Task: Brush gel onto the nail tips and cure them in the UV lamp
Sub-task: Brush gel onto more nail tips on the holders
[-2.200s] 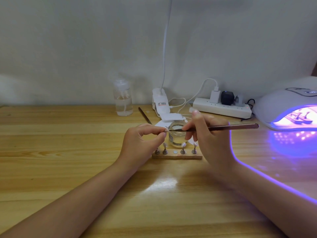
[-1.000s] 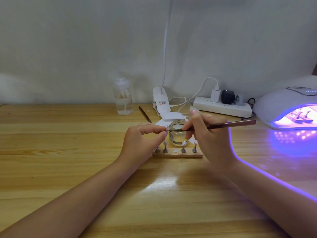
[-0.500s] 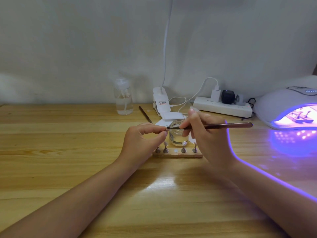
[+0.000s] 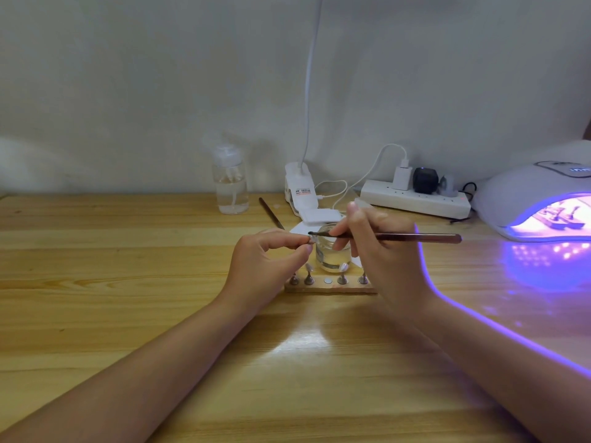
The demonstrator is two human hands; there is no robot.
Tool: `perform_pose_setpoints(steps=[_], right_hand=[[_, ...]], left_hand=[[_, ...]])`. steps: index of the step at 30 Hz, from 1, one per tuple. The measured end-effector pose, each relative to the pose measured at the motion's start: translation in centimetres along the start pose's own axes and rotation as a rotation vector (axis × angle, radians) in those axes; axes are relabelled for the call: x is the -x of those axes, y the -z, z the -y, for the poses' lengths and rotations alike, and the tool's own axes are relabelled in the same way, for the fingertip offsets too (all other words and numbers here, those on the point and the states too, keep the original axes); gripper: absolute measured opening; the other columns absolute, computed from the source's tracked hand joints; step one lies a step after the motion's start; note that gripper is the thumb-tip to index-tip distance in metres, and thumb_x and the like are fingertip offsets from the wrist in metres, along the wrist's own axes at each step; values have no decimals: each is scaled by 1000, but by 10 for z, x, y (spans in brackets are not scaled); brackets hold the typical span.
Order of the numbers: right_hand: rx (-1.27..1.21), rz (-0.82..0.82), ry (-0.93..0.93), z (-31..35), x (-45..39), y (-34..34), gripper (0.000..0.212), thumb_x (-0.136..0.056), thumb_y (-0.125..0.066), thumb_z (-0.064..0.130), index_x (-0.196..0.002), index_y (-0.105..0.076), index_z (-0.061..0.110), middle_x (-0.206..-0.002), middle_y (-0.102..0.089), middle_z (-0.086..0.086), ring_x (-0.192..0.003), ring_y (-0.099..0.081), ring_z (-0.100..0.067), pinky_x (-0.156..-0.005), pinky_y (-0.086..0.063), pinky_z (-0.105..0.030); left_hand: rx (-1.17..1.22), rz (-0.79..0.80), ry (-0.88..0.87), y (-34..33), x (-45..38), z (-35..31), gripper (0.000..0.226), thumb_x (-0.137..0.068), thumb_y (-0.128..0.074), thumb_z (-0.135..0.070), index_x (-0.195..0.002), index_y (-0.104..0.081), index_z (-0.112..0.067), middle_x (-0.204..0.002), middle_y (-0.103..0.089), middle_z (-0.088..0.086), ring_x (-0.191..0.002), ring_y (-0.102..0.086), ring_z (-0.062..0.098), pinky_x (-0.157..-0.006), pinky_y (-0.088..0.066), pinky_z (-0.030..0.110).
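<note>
My left hand [image 4: 267,260] pinches a small clear nail tip [image 4: 312,239] between thumb and forefinger, above the wooden holder strip [image 4: 329,287]. My right hand [image 4: 380,251] grips a thin dark brush [image 4: 415,237], its bristle end touching the nail tip. Several metal pegs stand on the strip, some carrying nail tips [image 4: 342,267]. A small glass jar [image 4: 331,254] of clear gel sits just behind the strip. The white UV lamp [image 4: 537,199] at the right glows purple, with a holder of tips inside.
A clear pump bottle [image 4: 231,187] stands at the back. A white clip lamp base [image 4: 300,190] and cable, a white power strip [image 4: 415,199] with plugs, and a second dark brush [image 4: 271,213] lie behind the jar. Purple light falls on the wooden table [image 4: 128,282].
The brush handle has dropped slightly and its tip has shifted a little left along the nail tip. My left hand holds the tip in the same place.
</note>
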State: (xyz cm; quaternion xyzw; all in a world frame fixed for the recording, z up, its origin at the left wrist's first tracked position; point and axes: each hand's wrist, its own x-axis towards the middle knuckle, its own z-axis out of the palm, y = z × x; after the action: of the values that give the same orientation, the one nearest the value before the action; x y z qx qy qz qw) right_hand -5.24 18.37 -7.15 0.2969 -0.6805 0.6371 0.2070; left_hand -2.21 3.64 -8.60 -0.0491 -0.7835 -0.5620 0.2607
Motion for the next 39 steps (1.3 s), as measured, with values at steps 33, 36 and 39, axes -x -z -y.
perform_pose_setpoints(steps=[33,36,39], right_hand=[[-26,-22,19,2,-1,1,35,-94,-46,15,-66,-67,7,-54,-61,-4,-47,-55,-1,-52,-40,-9],[-10,3,5,2,0,0,33,-93,-46,14,-69,-68,5,-56,-62,-3,-50,-57,-2,-53,-41,-9],[-40,-11,-15,2,-1,1,36,-94,-46,12,-65,-67,6,-52,-60,0,-45,-54,-2,-51,-40,-9]], left_hand=[[-12,14,6,0,1,-3,23,-75,-71,-7,-73,-70,-30,-77,-68,-11,-76,-61,-4,-70,-42,4],[-8,18,10,0,1,-3,21,-75,-71,-7,-75,-70,-28,-78,-68,-10,-77,-61,-4,-70,-45,7],[-15,15,12,1,1,-3,21,-75,-71,-8,-75,-70,-29,-78,-68,-11,-78,-61,-3,-72,-45,8]])
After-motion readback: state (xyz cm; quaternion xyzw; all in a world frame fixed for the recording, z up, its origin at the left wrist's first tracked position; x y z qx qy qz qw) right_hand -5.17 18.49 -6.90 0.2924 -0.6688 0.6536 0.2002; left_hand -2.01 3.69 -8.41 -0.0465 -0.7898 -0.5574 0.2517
